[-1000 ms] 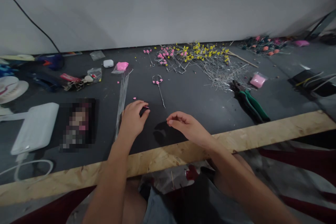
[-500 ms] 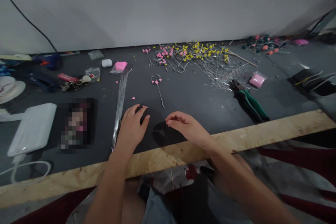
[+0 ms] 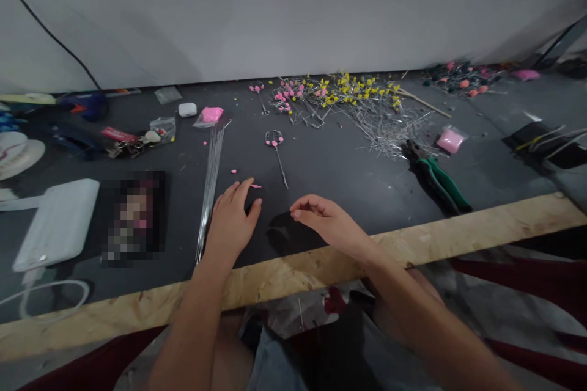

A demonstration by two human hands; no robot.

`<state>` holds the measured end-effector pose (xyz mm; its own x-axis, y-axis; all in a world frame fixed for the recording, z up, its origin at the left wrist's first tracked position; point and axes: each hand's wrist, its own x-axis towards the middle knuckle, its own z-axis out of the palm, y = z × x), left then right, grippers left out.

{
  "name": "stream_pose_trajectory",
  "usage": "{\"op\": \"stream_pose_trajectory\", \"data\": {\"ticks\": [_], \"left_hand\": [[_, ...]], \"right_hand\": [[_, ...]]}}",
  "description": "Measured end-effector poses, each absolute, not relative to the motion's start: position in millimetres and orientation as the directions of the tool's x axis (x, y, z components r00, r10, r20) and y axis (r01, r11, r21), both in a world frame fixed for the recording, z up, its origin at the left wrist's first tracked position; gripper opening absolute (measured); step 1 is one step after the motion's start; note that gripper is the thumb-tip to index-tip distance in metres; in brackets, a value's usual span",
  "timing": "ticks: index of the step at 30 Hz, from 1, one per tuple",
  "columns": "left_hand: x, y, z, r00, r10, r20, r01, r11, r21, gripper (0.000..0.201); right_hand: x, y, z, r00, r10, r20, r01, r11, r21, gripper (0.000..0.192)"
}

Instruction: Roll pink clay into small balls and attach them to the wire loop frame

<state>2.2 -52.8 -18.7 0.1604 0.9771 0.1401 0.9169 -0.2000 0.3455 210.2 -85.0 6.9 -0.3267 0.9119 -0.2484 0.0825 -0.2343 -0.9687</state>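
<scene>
My left hand [image 3: 233, 220] rests palm-down on the dark tabletop with its fingers apart. Just beyond its fingertips lies a thin strip of pink clay [image 3: 255, 186]; a smaller pink piece [image 3: 233, 171] sits farther back. Along its left side runs a bundle of straight metal wires [image 3: 211, 180]. My right hand [image 3: 323, 217] is held over the near part of the table, fingers curled and thumb against them. Whether anything small is between those fingertips is hidden. Between and beyond both hands lies a twisted wire stem [image 3: 280, 165] with a looped head bearing several pink clay bits.
Green-handled pliers [image 3: 440, 180] and a packet of pink clay [image 3: 450, 139] lie to the right. Behind are yellow-tipped wire stems [image 3: 355, 88] and loose wires [image 3: 389, 128]. On the left are a white power bank [image 3: 59, 223] and a pixelated object [image 3: 137, 217]. A wooden edge [image 3: 284, 272] borders the front.
The index finger of my left hand has drawn back from the pink strip, which now shows clear of the fingertip. My right hand has stayed in nearly the same place.
</scene>
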Motion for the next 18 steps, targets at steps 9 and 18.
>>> {"op": "stream_pose_trajectory", "data": {"ticks": [9, 18], "left_hand": [[3.6, -51.8, -21.3, 0.207, 0.968, 0.144, 0.939, -0.238, 0.249, 0.035], [3.6, -52.2, -24.7, 0.204, 0.963, 0.179, 0.922, -0.25, 0.295, 0.039]], "right_hand": [[210.5, -85.5, 8.9, -0.323, 0.909, -0.263, 0.093, -0.246, -0.965, 0.017], [209.8, -85.4, 8.6, -0.327, 0.911, -0.253, 0.091, -0.236, -0.968, 0.016]]}}
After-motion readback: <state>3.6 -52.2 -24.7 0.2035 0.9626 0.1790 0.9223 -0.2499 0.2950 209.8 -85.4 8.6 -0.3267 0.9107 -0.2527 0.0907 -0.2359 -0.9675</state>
